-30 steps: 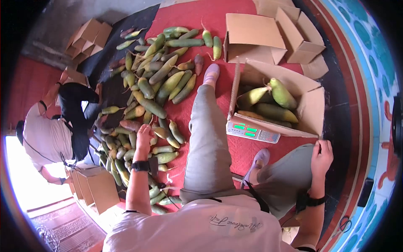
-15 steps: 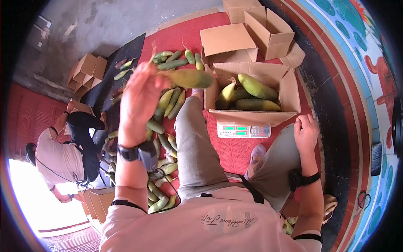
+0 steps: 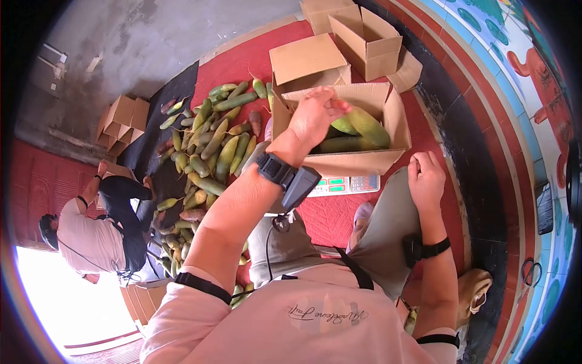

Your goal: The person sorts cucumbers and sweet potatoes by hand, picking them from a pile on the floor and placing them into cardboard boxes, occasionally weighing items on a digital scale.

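Note:
My left hand (image 3: pixel 318 115) reaches over an open cardboard box (image 3: pixel 357 162), its fingers closed at the upper end of a large green radish (image 3: pixel 370 130). That radish slants down to the right inside the box, over other green radishes (image 3: pixel 345 144). The wrist and hand hide the box's left side. Beneath the box, a white digital scale (image 3: pixel 364 184) shows green lit displays. My right hand (image 3: pixel 426 182) rests at my right knee, fingers curled in with nothing visible in them.
Many green radishes (image 3: pixel 209 145) lie heaped on the red carpet (image 3: pixel 324 221) at left. More cardboard boxes (image 3: pixel 367 45) stand behind the scale. A co-worker (image 3: pixel 91 236) sits at far left near other cartons (image 3: pixel 124 118). A tiled wall runs along the right.
My left hand has swung right and down from above the radish pile to the box, bringing the green radish with it. My right hand stays at my knee. The view has shifted slightly.

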The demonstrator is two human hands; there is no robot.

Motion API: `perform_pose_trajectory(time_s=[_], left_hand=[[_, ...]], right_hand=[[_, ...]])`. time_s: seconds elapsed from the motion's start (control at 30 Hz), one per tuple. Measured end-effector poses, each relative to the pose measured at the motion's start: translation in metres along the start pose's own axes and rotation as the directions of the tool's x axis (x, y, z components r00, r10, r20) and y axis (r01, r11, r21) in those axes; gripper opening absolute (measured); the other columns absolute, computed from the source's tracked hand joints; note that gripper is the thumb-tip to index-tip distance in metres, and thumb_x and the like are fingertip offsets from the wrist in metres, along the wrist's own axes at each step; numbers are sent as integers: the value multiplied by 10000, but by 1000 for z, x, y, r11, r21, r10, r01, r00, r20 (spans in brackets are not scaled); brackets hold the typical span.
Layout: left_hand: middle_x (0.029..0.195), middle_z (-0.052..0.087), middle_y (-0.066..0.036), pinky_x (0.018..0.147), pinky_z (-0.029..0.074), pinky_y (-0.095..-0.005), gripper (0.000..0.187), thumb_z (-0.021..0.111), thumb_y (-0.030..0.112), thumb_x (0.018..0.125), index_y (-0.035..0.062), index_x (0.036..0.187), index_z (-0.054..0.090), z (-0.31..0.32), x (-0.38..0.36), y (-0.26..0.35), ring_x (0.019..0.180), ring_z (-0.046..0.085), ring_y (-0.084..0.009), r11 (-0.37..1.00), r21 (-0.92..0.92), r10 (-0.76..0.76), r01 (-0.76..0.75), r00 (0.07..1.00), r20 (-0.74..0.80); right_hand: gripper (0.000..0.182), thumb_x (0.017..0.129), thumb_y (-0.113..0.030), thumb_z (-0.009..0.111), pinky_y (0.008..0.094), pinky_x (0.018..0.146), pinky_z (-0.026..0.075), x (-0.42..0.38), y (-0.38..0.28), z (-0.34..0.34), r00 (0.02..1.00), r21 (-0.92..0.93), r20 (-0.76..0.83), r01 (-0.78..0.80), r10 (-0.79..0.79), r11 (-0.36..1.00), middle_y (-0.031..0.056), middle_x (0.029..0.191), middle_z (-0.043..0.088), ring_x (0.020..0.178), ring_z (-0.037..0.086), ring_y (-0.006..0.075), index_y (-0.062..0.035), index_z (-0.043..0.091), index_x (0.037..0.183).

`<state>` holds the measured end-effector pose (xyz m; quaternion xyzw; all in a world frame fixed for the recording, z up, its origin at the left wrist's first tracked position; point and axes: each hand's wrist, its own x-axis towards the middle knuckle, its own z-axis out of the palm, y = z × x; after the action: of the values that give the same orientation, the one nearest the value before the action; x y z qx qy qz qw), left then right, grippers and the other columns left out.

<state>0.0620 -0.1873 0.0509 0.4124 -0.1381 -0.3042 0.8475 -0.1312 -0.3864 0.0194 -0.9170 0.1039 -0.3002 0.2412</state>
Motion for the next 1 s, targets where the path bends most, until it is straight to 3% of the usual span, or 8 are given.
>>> perform_pose_trajectory(time_s=[0.1,0.13,0.2,0.6,0.73,0.87,0.93,1.0], left_hand=[[977,625,-112,794,457,-308,189,480,193,898,31,930,571,-27,-13,4,901,605,-210,841,448,-226,304,949,-220],[977,625,-112,794,457,-308,189,480,193,898,31,930,571,-36,-16,6,901,605,-210,840,448,-227,306,948,-222],[985,630,-110,769,462,-263,239,478,187,903,5,1034,561,-59,-22,5,865,615,-180,596,722,-224,350,937,-269],[904,627,-71,769,468,-257,224,477,172,919,-8,1017,570,-105,-126,53,819,597,-132,573,784,46,238,946,-320],[892,604,-22,779,441,-251,223,484,180,918,7,1029,570,-120,-141,40,880,561,-111,436,888,205,147,944,-257],[989,554,-135,829,435,-338,262,551,227,875,32,1049,553,-122,-143,26,934,560,-272,222,975,439,24,890,-122],[1026,542,-153,870,409,-389,323,571,263,850,46,1085,529,-118,-142,23,1005,510,-327,-135,991,504,-13,860,80],[1077,533,-158,899,385,-418,381,580,306,834,53,1109,508,-114,-143,21,1031,483,-349,-149,988,494,-38,863,108]], right_hand=[[51,759,-47,586,401,607,458,-1,2,0,1000,23,-12,1,-1,1000,123,758,540,691,557,328,-34,549,791],[51,759,-47,586,401,607,458,-1,2,0,1000,24,-12,0,1,1000,123,758,540,691,557,328,-34,549,791],[51,768,-60,584,402,608,460,-1,2,1,1000,-14,-24,4,-4,1000,122,765,543,691,559,330,-34,550,795],[53,788,-87,575,399,611,467,-2,-3,7,996,-54,-35,82,-84,995,124,780,558,703,571,328,-40,557,804],[55,788,-90,578,395,614,471,0,-7,9,997,-72,-19,71,-72,995,118,782,565,701,574,324,-40,559,801],[53,791,-92,578,391,612,475,-1,-7,12,996,-122,-30,81,-85,989,113,786,572,699,577,320,-42,562,800],[51,793,-92,578,391,611,475,0,-8,12,996,-138,-33,83,-88,987,112,787,573,698,577,319,-43,563,801],[46,793,-91,580,384,606,475,0,-9,13,996,-145,-30,84,-89,986,110,784,573,694,582,309,-47,567,800]])
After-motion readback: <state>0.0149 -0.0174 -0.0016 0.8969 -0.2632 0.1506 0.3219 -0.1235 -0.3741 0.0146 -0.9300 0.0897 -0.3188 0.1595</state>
